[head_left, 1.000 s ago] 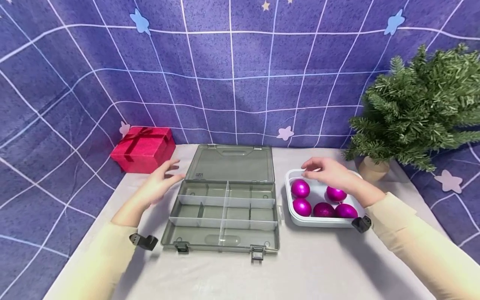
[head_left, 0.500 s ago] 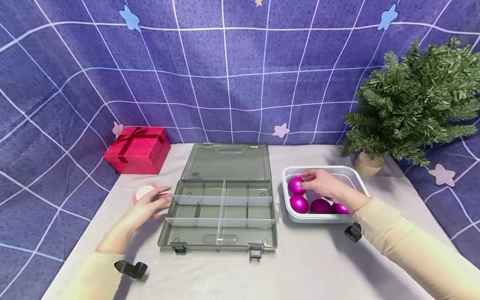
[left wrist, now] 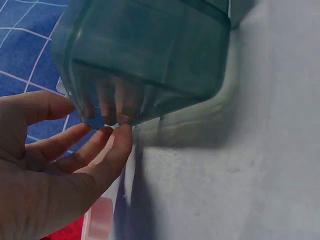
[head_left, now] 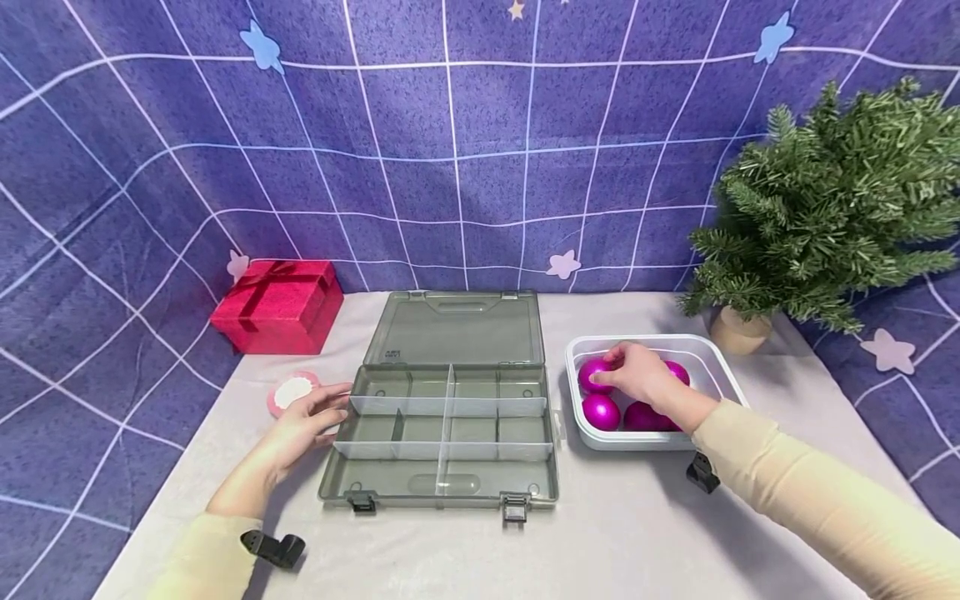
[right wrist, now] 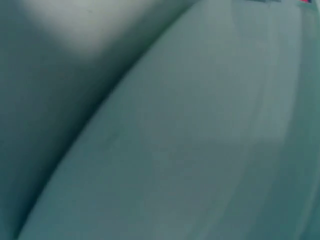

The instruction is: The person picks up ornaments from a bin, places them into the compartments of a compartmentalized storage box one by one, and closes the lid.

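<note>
A grey see-through compartment box (head_left: 438,502) lies with its lid (head_left: 465,329) folded back. At its left side is my left hand (head_left: 300,429); in the left wrist view its loosely bent fingers (left wrist: 107,160) touch the box's lower corner. On the right, a white plastic tub (head_left: 637,442) holds several magenta Christmas balls. My right hand (head_left: 648,383) reaches into the tub and pinches the back-left magenta ball (head_left: 589,369) between thumb and fingers. Another ball (head_left: 601,412) sits in front of it. The hand covers part of the others. The right wrist view shows only the tub's blurred outer wall (right wrist: 165,130).
A red gift box (head_left: 281,308) with a dark ribbon stands at the back left. Before it lies a round pink-and-white item (head_left: 291,390). A small artificial fir tree (head_left: 817,217) in a wooden base (head_left: 738,331) stands at the back right.
My right hand has come down into the tub and closed its fingers and thumb on a ball. The left hand has lowered to the compartment box's left side, uncovering the round pink-and-white item.
</note>
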Tool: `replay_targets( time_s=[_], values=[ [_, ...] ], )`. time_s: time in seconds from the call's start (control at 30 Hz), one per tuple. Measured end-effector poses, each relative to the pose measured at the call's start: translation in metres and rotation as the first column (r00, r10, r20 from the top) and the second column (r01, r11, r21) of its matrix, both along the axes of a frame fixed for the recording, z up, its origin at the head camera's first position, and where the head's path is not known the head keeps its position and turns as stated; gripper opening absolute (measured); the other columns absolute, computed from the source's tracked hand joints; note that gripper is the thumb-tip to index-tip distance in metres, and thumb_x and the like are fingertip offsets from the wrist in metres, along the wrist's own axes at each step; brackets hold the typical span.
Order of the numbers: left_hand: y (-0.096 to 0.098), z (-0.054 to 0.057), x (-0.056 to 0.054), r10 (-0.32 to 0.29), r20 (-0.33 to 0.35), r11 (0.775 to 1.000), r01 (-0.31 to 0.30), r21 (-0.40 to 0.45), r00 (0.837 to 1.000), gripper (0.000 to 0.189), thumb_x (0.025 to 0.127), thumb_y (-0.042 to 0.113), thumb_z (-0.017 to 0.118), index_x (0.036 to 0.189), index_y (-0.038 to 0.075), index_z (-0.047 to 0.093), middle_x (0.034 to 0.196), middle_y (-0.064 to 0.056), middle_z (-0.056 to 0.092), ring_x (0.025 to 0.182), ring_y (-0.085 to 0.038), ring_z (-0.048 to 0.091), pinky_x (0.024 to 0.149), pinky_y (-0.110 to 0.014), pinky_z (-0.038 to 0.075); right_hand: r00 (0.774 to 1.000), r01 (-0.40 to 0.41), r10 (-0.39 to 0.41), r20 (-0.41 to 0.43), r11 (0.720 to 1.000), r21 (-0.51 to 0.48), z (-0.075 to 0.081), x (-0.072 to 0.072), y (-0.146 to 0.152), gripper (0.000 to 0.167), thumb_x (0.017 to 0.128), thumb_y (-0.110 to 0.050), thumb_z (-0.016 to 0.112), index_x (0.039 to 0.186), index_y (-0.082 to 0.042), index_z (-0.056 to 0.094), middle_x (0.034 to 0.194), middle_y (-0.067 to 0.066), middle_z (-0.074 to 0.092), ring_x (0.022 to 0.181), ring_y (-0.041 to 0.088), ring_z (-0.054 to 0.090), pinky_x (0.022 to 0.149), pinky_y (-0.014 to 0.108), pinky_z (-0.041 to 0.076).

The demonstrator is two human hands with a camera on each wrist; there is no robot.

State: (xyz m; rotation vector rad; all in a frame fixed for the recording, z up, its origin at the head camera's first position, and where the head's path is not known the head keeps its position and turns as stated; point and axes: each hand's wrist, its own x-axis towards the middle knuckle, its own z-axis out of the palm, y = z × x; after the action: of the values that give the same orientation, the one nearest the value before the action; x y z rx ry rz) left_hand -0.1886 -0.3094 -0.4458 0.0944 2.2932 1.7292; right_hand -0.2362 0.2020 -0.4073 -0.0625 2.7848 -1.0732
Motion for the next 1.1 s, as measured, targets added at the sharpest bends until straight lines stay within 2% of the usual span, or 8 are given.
replay_targets(
  time_s=[0.2,0.4,0.47,0.6,0.73,0.83,0.97,1.1],
  values=[
    [0.002,-0.003,0.001,0.017,-0.016,1.0,-0.017,-0.007,1.0,0.058,0.102,0.007,0.054,0.155,-0.006,0.032,0.154,-0.033,0.036,0.128,-0.023,0.05,0.094,-0.044,0.049,1.0,0.012,-0.011,0.018,0.999,-0.044,-0.001,0.004,0.002,0.046,0.085,-0.02,0.078,0.118,0.006,0.058,0.11,0.024,0.065,0.099,0.035,0.061,0.088,0.044,0.047],
    [0.005,-0.006,0.0,0.033,-0.024,0.999,-0.034,-0.024,0.999,0.057,0.101,0.005,0.054,0.153,-0.006,0.035,0.152,-0.034,0.038,0.133,-0.036,0.044,0.094,-0.044,0.048,1.0,-0.021,0.021,0.0,0.989,-0.145,0.012,0.005,0.004,0.048,0.085,-0.015,0.071,0.124,0.007,0.055,0.103,0.021,0.065,0.082,0.024,0.064,0.072,0.03,0.052],
    [0.005,-0.006,0.0,0.042,-0.031,0.999,-0.042,-0.027,0.999,0.056,0.1,0.005,0.053,0.153,-0.006,0.036,0.151,-0.034,0.039,0.131,-0.036,0.045,0.092,-0.043,0.048,1.0,-0.023,0.019,-0.021,0.98,-0.198,0.02,0.004,0.002,0.047,0.086,-0.013,0.07,0.125,0.008,0.053,0.105,0.023,0.064,0.08,0.022,0.064,0.07,0.027,0.053],
    [0.004,-0.005,0.001,0.057,-0.041,0.998,-0.058,-0.023,0.998,0.056,0.099,0.003,0.052,0.152,-0.006,0.037,0.149,-0.034,0.041,0.123,-0.026,0.051,0.09,-0.04,0.049,0.999,-0.012,-0.002,-0.043,0.947,-0.321,0.037,-0.001,-0.01,0.048,0.091,-0.01,0.068,0.13,0.009,0.05,0.121,0.029,0.058,0.086,0.023,0.065,0.074,0.025,0.056],
    [0.004,-0.003,0.0,0.053,-0.032,0.999,-0.053,-0.006,0.998,0.058,0.098,-0.001,0.049,0.154,-0.005,0.034,0.149,-0.034,0.039,0.119,-0.022,0.051,0.092,-0.041,0.049,0.997,-0.033,0.004,-0.071,0.904,-0.426,0.049,-0.008,-0.035,0.049,0.092,-0.007,0.069,0.133,0.009,0.049,0.127,0.031,0.055,0.103,0.031,0.064,0.083,0.029,0.057],
    [0.004,-0.003,0.001,0.044,-0.024,0.999,-0.044,0.009,0.999,0.062,0.096,-0.004,0.048,0.156,-0.003,0.031,0.151,-0.034,0.037,0.121,-0.026,0.049,0.093,-0.043,0.049,0.993,-0.094,0.05,-0.108,0.884,-0.457,0.054,-0.012,-0.062,0.049,0.091,-0.007,0.072,0.132,0.008,0.051,0.127,0.029,0.058,0.111,0.038,0.061,0.091,0.036,0.054],
    [0.005,-0.002,0.001,0.039,-0.024,0.999,-0.039,0.021,0.999,0.064,0.094,-0.006,0.048,0.156,-0.004,0.03,0.152,-0.034,0.036,0.122,-0.027,0.049,0.091,-0.04,0.05,0.985,-0.166,0.123,-0.124,0.873,-0.458,0.055,-0.01,-0.105,0.047,0.087,-0.01,0.077,0.128,0.002,0.057,0.125,0.023,0.063,0.111,0.037,0.062,0.095,0.046,0.051],
    [0.004,-0.002,0.001,0.033,-0.022,0.999,-0.032,0.034,0.999,0.067,0.092,-0.008,0.048,0.156,-0.004,0.03,0.152,-0.034,0.035,0.118,-0.023,0.051,0.084,-0.033,0.051,0.979,-0.201,0.168,-0.112,0.862,-0.466,0.048,-0.006,-0.147,0.044,0.084,-0.009,0.08,0.123,-0.001,0.061,0.122,0.018,0.066,0.107,0.034,0.064,0.094,0.045,0.052]
  ],
)
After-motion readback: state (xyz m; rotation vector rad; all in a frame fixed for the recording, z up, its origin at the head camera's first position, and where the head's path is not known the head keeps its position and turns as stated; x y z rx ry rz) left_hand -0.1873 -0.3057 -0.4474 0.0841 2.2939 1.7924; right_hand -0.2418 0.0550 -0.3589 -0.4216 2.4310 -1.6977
